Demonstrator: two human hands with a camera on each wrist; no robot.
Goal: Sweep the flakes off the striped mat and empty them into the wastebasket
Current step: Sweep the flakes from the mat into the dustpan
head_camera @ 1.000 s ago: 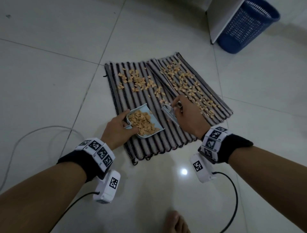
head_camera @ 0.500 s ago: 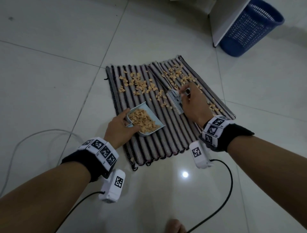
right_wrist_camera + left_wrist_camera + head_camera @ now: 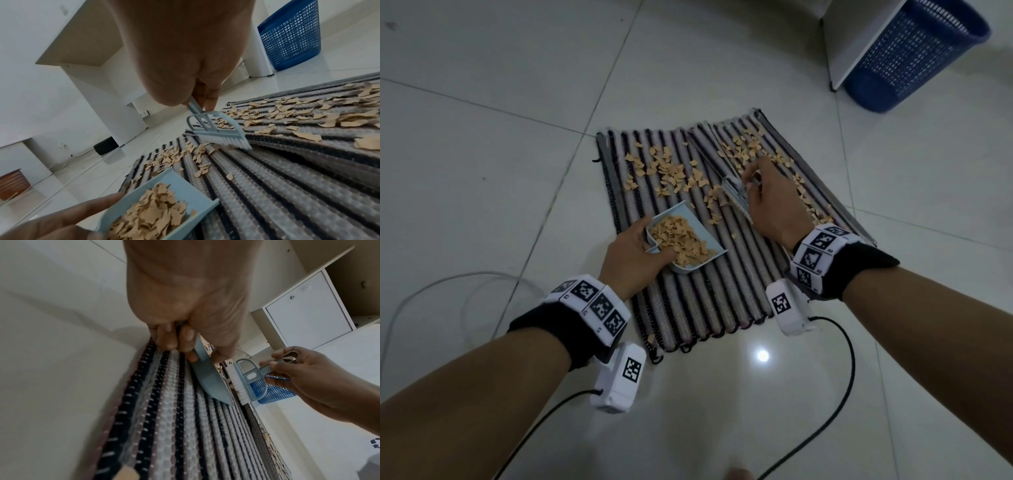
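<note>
Left hand: the left hand (image 3: 633,255) grasps the rear of the dustpan (image 3: 690,240), fingers curled round its back edge; judged, this keeps the pan pinned to the mat while flakes are pushed in.
Dustpan: rests on the near-left part of the striped mat (image 3: 722,291), open lip facing right and away toward the brush, so swept flakes can enter; it already holds a heap of flakes.
Right hand: the right hand (image 3: 774,205) pinches the thin handle of the brush (image 3: 736,200) between fingers and thumb.
Brush: bristles point down at the mat beside a raised fold, just beyond the pan's lip; judged, it is placed behind the loose flakes so a stroke pulls them toward the pan.
Flakes: loose flakes (image 3: 664,171) lie scattered over the far half of the mat, on both sides of the fold; many remain.
Wastebasket: the blue wastebasket (image 3: 914,58) stands on the floor, well apart from the mat at far right; emptying is not yet due.
</note>
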